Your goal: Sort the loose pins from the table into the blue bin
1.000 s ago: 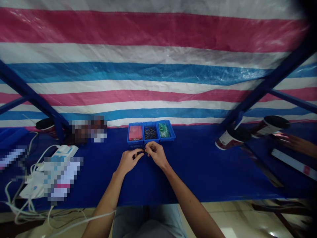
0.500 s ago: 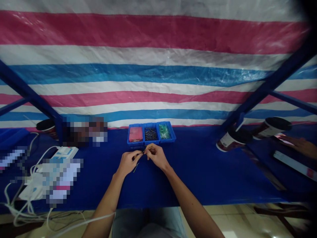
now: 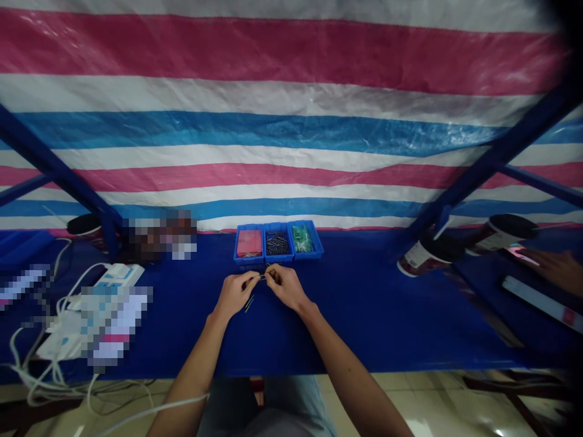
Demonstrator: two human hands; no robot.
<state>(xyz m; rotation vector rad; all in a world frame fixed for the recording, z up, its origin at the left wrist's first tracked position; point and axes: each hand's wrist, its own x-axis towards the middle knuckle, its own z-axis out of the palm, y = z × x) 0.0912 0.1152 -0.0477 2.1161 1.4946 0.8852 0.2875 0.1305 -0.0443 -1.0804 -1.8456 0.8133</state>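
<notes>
Over the blue table, my left hand (image 3: 234, 292) and my right hand (image 3: 286, 286) meet with their fingertips almost touching. Both are closed in a pinch on a small thin rod-like piece (image 3: 262, 277), which shows between them; its exact kind is too small to tell. Thin greenish sticks (image 3: 249, 303) lie on the table beside my left hand. Just beyond the hands stands a row of blue bins. The left bin holds pink-red flat pieces (image 3: 249, 242), the middle one dark slim metallic pieces (image 3: 277, 243), the right one green pieces in clear plastic (image 3: 302, 239).
A white power strip (image 3: 116, 282) with tangled cables lies at the left on the blue table (image 3: 364, 315). Lidded cups (image 3: 421, 258) stand at the right. Another person's hand (image 3: 553, 267) touches a phone at far right. Blue frame bars (image 3: 483, 170) slant up both sides before a striped sheet.
My hands have shifted slightly, still pinched together, and the small piece between them now lies more level. The camera view has moved a little. The bins have stayed in place.
</notes>
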